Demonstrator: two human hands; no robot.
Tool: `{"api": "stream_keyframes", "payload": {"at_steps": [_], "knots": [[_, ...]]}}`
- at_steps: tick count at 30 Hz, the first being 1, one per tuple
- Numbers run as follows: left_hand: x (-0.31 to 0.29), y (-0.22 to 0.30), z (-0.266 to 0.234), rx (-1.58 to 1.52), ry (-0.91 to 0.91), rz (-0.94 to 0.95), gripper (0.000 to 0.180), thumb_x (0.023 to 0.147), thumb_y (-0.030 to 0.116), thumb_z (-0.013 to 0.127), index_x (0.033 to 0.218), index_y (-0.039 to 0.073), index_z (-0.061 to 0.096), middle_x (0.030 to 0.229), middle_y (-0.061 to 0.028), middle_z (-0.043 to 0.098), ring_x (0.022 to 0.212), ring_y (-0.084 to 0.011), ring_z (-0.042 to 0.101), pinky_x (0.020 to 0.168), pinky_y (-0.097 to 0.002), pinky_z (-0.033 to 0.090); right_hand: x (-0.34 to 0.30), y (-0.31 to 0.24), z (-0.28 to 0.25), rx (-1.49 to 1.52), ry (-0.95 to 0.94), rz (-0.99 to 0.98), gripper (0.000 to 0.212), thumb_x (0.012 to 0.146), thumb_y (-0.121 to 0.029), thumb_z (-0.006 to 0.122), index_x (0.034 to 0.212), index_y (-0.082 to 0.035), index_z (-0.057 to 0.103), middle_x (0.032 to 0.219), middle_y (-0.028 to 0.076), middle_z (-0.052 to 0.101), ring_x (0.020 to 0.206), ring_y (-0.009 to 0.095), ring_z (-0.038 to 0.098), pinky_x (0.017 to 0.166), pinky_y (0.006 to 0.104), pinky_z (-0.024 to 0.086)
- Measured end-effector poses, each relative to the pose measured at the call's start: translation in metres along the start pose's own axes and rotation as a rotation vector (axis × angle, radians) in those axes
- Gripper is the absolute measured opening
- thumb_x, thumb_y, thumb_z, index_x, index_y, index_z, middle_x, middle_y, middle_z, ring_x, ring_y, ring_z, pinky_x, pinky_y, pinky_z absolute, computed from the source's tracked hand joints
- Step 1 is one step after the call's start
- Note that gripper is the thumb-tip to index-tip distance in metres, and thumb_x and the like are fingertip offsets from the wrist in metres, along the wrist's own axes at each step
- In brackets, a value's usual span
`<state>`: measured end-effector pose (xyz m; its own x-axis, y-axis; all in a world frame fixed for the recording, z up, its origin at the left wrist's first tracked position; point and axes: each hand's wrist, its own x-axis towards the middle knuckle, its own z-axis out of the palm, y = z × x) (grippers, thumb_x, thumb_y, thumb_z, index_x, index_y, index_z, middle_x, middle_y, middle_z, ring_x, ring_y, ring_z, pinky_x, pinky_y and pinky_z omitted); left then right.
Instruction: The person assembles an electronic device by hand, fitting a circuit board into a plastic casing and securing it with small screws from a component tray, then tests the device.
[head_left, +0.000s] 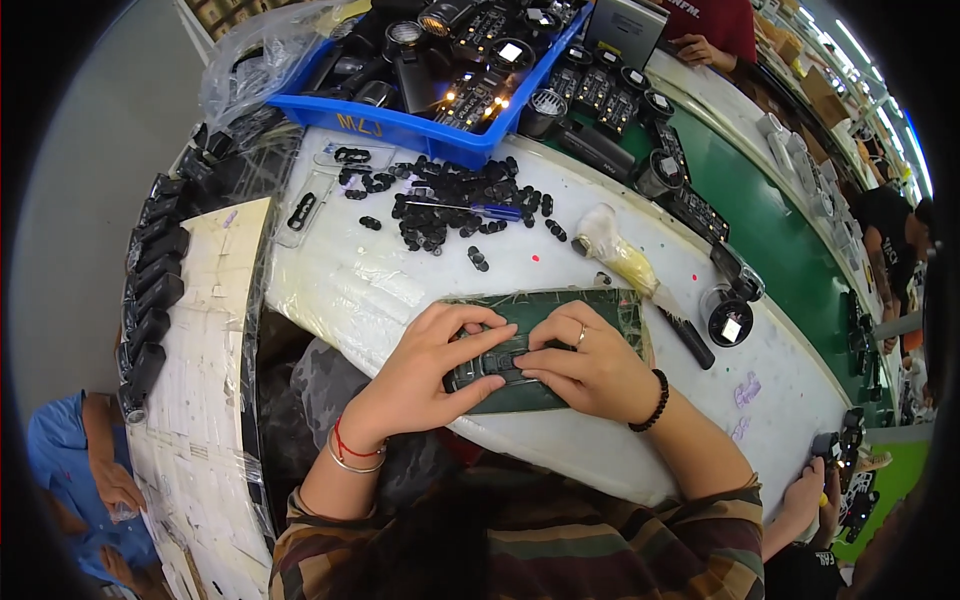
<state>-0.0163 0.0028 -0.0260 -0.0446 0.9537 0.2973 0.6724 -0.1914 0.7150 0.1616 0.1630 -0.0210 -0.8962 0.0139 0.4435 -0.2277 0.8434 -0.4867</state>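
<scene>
Ahead of me: one rectangular blue plastic bin (425,135); beside it, one crumpled clear plastic bag (235,75); farther right, one long green surface (760,235). To my left: one blue-shirted person (68,465).

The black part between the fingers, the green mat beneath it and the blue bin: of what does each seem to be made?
Black part: probably hard plastic, smooth, slightly shiny; light glints on its edges.
Green mat: perhaps rubber or coated board; a flat, dull face, with shiny film or tape along its edge.
Blue bin: likely moulded plastic; its wall looks smooth and slightly glossy.
</scene>
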Motion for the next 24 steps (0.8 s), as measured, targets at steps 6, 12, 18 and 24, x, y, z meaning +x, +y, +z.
{"api": "stream_keyframes", "payload": {"at_steps": [6,12,18,24], "knots": [[0.002,0.002,-0.002,0.002,-0.006,-0.010,0.050,0.077,0.014,0.074,0.125,0.008,0.062,0.118,-0.0072,0.057,0.103,-0.0258,0.051,0.092,-0.0360,0.041,0.000,-0.001,-0.011,-0.083,-0.051,-0.031,0.028,0.070,-0.010,0.076,0.098,-0.014,0.072,0.107,0.004,0.060,0.101,0.027,0.055,0.085,0.0379,0.047],[0.030,-0.006,-0.026,0.036,-0.014,0.081,0.043,0.077,0.020,0.076,0.116,0.004,0.065,0.121,-0.0114,0.057,0.107,-0.0283,0.054,0.094,-0.0374,0.044,-0.004,0.002,-0.006,-0.057,-0.054,-0.013,0.030,0.073,-0.017,0.077,0.102,-0.014,0.071,0.119,0.006,0.058,0.108,0.030,0.055,0.089,0.0405,0.045],[0.187,-0.075,-0.069,0.498,0.489,0.183,0.045,0.081,0.027,0.071,0.117,0.003,0.059,0.119,-0.0179,0.056,0.109,-0.0368,0.053,0.096,-0.0421,0.043,-0.009,0.004,-0.006,-0.048,-0.025,-0.038,0.026,0.077,-0.019,0.075,0.102,-0.013,0.070,0.116,0.006,0.060,0.102,0.027,0.056,0.086,0.0396,0.045],[0.283,-0.107,-0.074,0.715,0.359,-0.119,0.064,0.075,0.041,0.076,0.124,0.005,0.057,0.121,-0.0178,0.054,0.111,-0.0372,0.052,0.098,-0.0424,0.045,-0.008,0.003,-0.004,-0.047,-0.020,-0.049,0.024,0.081,-0.022,0.072,0.103,-0.013,0.069,0.114,0.006,0.060,0.102,0.027,0.056,0.089,0.0388,0.045]]}}
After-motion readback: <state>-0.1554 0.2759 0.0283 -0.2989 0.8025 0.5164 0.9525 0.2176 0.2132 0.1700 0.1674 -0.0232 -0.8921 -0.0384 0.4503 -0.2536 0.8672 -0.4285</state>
